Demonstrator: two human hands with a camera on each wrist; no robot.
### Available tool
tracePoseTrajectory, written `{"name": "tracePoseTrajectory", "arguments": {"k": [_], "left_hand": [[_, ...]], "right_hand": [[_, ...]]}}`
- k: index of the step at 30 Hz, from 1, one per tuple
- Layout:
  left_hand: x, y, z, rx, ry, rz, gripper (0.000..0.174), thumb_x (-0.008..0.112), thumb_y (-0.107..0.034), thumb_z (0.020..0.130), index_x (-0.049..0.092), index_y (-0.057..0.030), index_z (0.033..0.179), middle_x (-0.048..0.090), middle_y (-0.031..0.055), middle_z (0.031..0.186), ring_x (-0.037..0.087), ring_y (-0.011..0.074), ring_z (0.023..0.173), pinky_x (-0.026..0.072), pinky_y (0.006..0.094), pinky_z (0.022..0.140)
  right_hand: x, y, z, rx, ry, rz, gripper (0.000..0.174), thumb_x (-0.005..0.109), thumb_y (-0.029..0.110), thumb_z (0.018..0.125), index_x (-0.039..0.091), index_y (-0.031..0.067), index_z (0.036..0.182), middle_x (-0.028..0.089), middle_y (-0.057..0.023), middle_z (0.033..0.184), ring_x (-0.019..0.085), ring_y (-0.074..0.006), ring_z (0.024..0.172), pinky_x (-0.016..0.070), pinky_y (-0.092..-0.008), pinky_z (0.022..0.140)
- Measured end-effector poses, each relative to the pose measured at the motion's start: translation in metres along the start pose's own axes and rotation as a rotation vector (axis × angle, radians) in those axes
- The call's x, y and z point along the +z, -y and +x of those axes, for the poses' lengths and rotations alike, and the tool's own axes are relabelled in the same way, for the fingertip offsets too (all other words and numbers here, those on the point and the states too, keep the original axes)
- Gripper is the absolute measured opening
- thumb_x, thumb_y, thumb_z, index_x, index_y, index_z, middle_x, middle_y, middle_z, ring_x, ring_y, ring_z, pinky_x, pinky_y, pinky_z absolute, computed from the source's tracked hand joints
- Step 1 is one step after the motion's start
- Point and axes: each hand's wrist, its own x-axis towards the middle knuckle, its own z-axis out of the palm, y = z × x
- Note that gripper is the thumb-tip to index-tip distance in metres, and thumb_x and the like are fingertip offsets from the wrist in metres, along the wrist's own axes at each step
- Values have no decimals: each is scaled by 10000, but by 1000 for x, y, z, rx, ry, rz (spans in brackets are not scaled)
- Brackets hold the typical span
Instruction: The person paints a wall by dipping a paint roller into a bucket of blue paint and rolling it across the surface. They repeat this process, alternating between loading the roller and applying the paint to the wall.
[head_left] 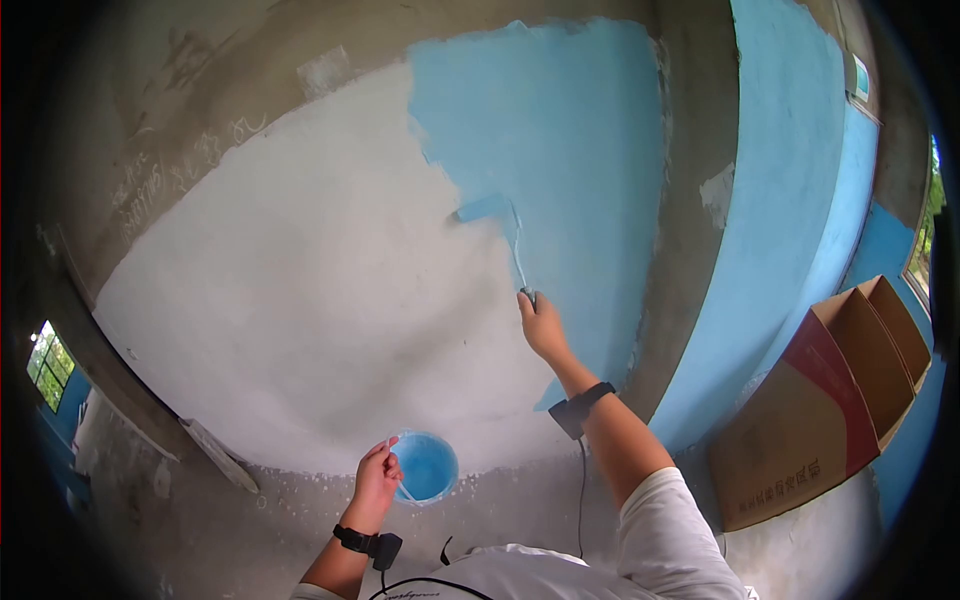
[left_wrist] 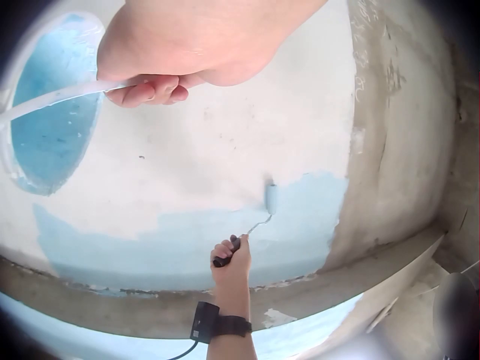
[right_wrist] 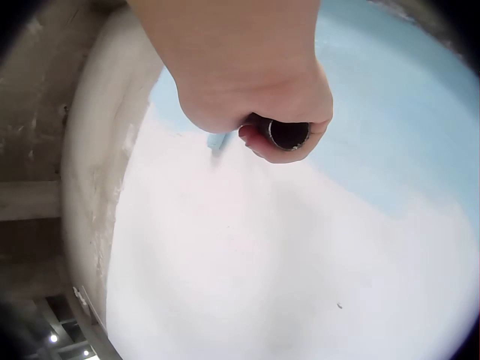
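Note:
My right hand (head_left: 545, 330) grips the dark handle of a paint roller (head_left: 485, 208); its bent wire frame runs up from the fist. The light-blue roller sleeve lies against the wall where the blue paint (head_left: 550, 120) borders the white surface (head_left: 280, 260). Low in the head view, my left hand (head_left: 375, 480) holds a bucket (head_left: 450, 444) by its white bail handle (left_wrist: 60, 95), fingers curled round it. Blue paint colours the bucket's inside. From the right wrist view, the roller handle's dark hollow end (right_wrist: 289, 136) pokes out of the right fist.
A large open cardboard box (head_left: 790, 430) stands at the right, beside another blue-painted wall (head_left: 790, 180). Bare grey plaster (head_left: 690, 200) frames the painted area. At the lower left a board (head_left: 220, 455) lies by the wall's foot. A cable (head_left: 583, 500) hangs from the right wrist device.

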Motion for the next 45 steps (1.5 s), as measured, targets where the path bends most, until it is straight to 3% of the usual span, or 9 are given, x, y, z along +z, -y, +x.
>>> {"name": "tracePoseTrajectory", "arguments": {"k": [7, 11, 18, 20, 23, 31, 35, 39, 45], "left_hand": [[-5, -1, 7, -47, -6, 4, 225, 471, -170, 1007, 586, -45, 1154, 441, -23, 642, 355, 88, 524, 335, 286, 588], [-8, -4, 18, -85, 23, -35, 220, 467, -159, 1006, 587, -46, 1151, 447, -19, 643, 354, 89, 522, 335, 288, 590], [-26, -14, 34, -113, 40, -44, 211, 471, -147, 999, 595, -44, 1135, 452, -14, 646, 360, 90, 525, 342, 283, 588], [-35, -13, 44, -125, 63, -48, 210, 474, -147, 998, 594, -42, 1135, 457, -12, 648, 365, 91, 526, 344, 283, 586], [-46, -13, 61, -127, 105, -47, 211, 477, -148, 996, 592, -41, 1137, 463, -8, 652, 376, 96, 529, 348, 288, 581], [-72, -16, 97, -171, 174, -133, 201, 476, -114, 966, 589, -53, 1120, 488, 10, 672, 414, 120, 548, 370, 307, 580], [-85, -21, 110, -202, 217, -175, 190, 481, -99, 946, 577, -57, 1104, 506, 21, 688, 435, 130, 568, 378, 308, 586], [-96, -15, 127, -250, 288, -185, 183, 499, -128, 942, 556, -69, 1106, 547, 37, 736, 502, 154, 647, 396, 311, 604], [-94, -20, 125, -381, 263, -64, 184, 520, -173, 932, 550, -85, 1090, 618, 68, 861, 582, 184, 747, 426, 323, 637]], "right_hand": [[-9, 98, 51, -113, -64, -30, 415, 519, 365, 977, 566, -43, 917, 627, -274, 835, 593, -464, 809, 464, -479, 714], [8, 90, 71, -12, -23, 78, 424, 511, 370, 982, 551, -43, 899, 625, -260, 816, 590, -446, 782, 459, -469, 703], [13, -9, 0, 143, -60, 71, 404, 491, 370, 1000, 522, 0, 843, 539, -124, 628, 543, -247, 565, 433, -386, 553], [16, -16, -20, 341, 43, 254, 376, 473, 382, 1008, 498, 42, 850, 491, -45, 566, 473, -149, 445, 382, -320, 425], [20, -11, -23, 339, 54, 323, 337, 435, 396, 1019, 440, 79, 902, 372, 29, 551, 359, -81, 398, 288, -265, 363], [-12, 101, 49, 222, 26, 316, 352, 454, 405, 1011, 452, 73, 894, 441, -6, 578, 407, -103, 391, 329, -277, 361], [14, 73, 25, 242, -8, 269, 339, 426, 399, 1022, 419, 83, 897, 349, 34, 553, 319, -76, 401, 278, -261, 369], [33, -1, -27, 404, 24, 248, 377, 440, 428, 1019, 419, 82, 870, 344, 26, 544, 343, -97, 392, 294, -263, 367], [12, 18, -32, 391, 33, 277, 366, 446, 408, 1025, 439, 79, 866, 357, 21, 548, 327, -92, 386, 281, -262, 362]]}}
